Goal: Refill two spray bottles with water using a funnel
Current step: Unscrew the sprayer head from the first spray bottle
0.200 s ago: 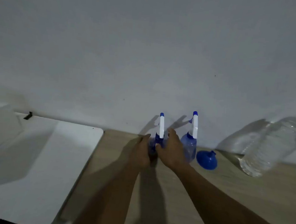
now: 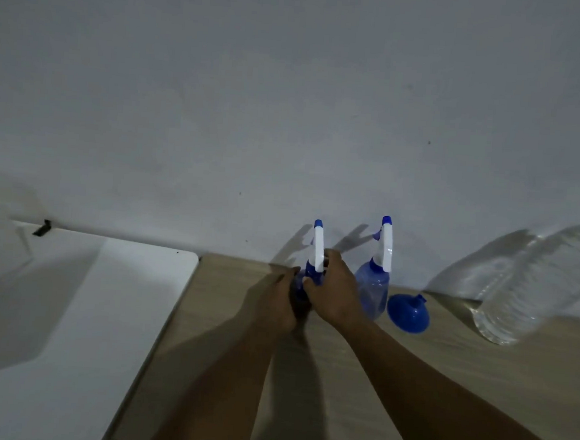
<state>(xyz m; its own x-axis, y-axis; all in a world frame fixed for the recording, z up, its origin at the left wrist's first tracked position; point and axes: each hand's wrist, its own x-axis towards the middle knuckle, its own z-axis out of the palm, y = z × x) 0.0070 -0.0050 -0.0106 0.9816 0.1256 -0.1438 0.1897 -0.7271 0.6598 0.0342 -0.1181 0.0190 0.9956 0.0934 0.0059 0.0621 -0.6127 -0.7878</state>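
Translucent blue spray bottle [image 2: 318,252], conical funnel [image 2: 409,314]

Funnel [image 2: 409,314] of glossy blue plastic, water bottle [image 2: 524,291] of clear plastic, table [image 2: 477,367] matt wood-grain.

Left hand [image 2: 278,299] and right hand [image 2: 333,291] grip the left spray bottle [image 2: 318,249] beside the funnel [image 2: 408,312].

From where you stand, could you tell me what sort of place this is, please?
Likely a plain room at home or a workspace: a wooden table against a bare white wall, holding two spray bottles, a blue funnel and a big water bottle.
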